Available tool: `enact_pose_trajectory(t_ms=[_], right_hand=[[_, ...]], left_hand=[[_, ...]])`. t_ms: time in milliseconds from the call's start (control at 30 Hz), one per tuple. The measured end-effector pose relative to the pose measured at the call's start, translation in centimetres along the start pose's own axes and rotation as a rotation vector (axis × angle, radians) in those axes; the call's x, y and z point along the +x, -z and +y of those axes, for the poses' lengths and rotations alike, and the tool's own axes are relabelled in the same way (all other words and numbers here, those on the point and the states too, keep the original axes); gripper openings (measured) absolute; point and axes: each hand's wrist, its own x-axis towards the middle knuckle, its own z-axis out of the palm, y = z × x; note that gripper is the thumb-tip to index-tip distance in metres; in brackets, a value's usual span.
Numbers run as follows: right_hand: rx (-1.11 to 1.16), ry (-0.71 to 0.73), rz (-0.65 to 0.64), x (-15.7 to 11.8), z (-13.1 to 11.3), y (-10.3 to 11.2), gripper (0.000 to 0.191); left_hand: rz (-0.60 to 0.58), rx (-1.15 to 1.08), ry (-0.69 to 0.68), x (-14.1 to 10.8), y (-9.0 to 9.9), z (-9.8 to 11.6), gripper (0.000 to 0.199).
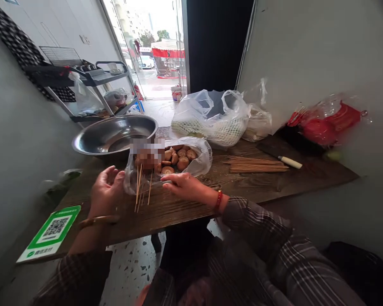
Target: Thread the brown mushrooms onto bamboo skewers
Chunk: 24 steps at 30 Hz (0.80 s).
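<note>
A clear plastic bag [205, 155] of brown mushrooms [183, 162] lies opened on the dark wooden table [185, 204]. Several thin wooden skewers [138, 189] stick out from the bag's left side toward me, their far ends running into a blurred patch over brown mushrooms. My left hand [107, 187] is just left of these skewers, fingers loosely bent and apart, with nothing visible in it. At the bag's near edge, my right hand [181, 185] reaches in from the right, fingers stretched out beside the mushrooms. I see nothing held in it.
A steel basin [114, 136] stands behind my left hand. Behind the mushrooms sit white plastic bags [210, 121]. To the right lie a bundle of skewers [258, 164], a knife [290, 162] and red packages [331, 125]. A green QR card [51, 231] is at the left edge.
</note>
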Motion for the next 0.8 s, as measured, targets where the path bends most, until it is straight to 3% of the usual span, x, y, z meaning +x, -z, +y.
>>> enact_pose_trajectory(t_ms=[67,100,200,267,400,500,633,800], right_hand=[[-0.035,0.029,0.008,-2.4,2.2,2.8,0.023],[-0.084,0.0,0.017,-3.4,3.4,4.3,0.022],[-0.385,-0.222,0.069,-5.2,7.1,8.9,0.027],[-0.562,-0.368,0.102,-5.6,9.4,11.8,0.032],[-0.687,-0.538,0.153,-5.8,13.8,15.9,0.035],[-0.728,-0.604,0.146,-6.2,16.2,17.0,0.034],[-0.741,-0.595,0.12,-6.7,17.6,16.7,0.037],[-0.749,-0.511,0.091,-7.0,17.8,16.8,0.034]], left_hand=[[0.04,-0.155,-0.015,-1.5,-0.4,3.2,0.054],[0.002,-0.189,-0.046,-2.4,-0.8,5.1,0.048],[-0.13,-0.161,-0.102,-5.0,-2.8,9.6,0.038],[-0.283,-0.105,-0.106,-6.2,-4.6,11.2,0.04],[-0.566,-0.037,-0.111,-8.2,-8.7,11.8,0.053],[-0.674,-0.037,-0.056,-9.9,-11.1,11.5,0.056],[-0.737,-0.076,0.002,-11.0,-12.8,10.8,0.053],[-0.743,-0.131,0.059,-10.2,-14.0,10.1,0.052]])
